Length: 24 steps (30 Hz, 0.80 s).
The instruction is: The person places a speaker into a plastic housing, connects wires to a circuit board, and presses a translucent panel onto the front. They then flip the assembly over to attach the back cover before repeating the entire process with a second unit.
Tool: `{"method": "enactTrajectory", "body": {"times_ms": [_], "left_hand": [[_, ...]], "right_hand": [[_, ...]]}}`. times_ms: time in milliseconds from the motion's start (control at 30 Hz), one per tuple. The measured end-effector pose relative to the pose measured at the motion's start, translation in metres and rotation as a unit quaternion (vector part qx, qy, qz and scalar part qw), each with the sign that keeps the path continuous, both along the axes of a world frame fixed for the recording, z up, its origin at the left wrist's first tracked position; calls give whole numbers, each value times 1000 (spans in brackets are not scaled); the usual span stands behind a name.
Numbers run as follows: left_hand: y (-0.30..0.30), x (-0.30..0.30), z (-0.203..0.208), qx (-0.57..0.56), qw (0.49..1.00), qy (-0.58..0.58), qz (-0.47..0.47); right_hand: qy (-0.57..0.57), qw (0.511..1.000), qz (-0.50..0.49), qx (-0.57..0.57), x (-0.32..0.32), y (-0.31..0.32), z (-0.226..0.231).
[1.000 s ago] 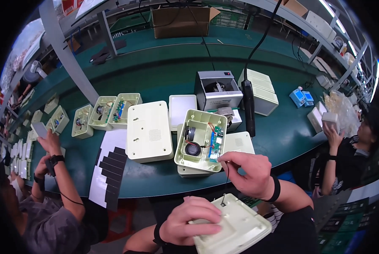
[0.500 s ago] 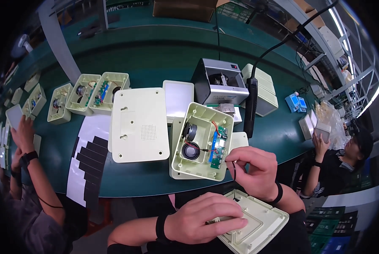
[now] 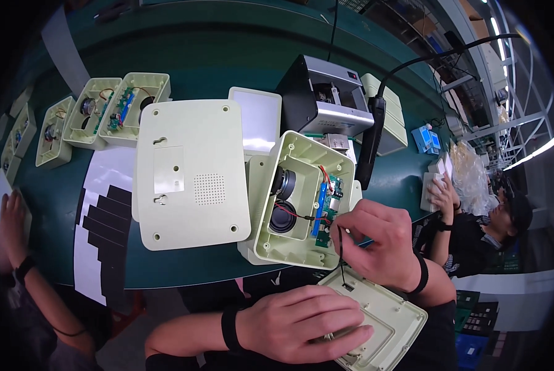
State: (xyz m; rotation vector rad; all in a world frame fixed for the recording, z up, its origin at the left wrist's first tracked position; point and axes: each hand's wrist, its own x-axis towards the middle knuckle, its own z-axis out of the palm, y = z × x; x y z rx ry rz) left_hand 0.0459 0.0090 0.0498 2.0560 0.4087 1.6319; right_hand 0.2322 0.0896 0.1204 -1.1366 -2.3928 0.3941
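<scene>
My right hand [image 3: 379,238] pinches a thin black cable [image 3: 342,260] beside the lower right of an open cream plastic housing [image 3: 290,248]. The cable runs down to a small slot in a cream plastic cover [image 3: 397,318] tilted over my lap. Across that cover's left part lies my left hand [image 3: 298,324], fingers stretched over it and holding it; its thumb side is partly hidden. Inside the housing are two round black speakers, one flat [image 3: 282,217], one upright [image 3: 284,183], and a green circuit board [image 3: 334,198] with a blue strip [image 3: 319,210] and red wires.
Left of the housing lies a stacked cream cover [image 3: 193,145]. Black strips on white sheet [image 3: 107,222] are beyond it. Further housings [image 3: 85,145] stand at left. A grey-black machine [image 3: 326,96] and hanging black tool [image 3: 371,142] stand behind. Co-workers sit left and right [image 3: 468,247].
My view has shifted, so the housing and stacked cover look nearer. My right hand still pinches the cable, now stretched straighter between it and the cover. The left co-worker's hand has moved lower.
</scene>
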Motion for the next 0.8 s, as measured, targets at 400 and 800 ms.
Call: {"method": "enactTrajectory", "body": {"times_ms": [400,800], "left_hand": [[7,-10,-4,27,999,-15,13],[8,-12,-10,18,999,-45,-6]], "right_hand": [[-56,994,-88,-22,-15,-5,6],[-137,987,-38,-69,-21,2,25]]}}
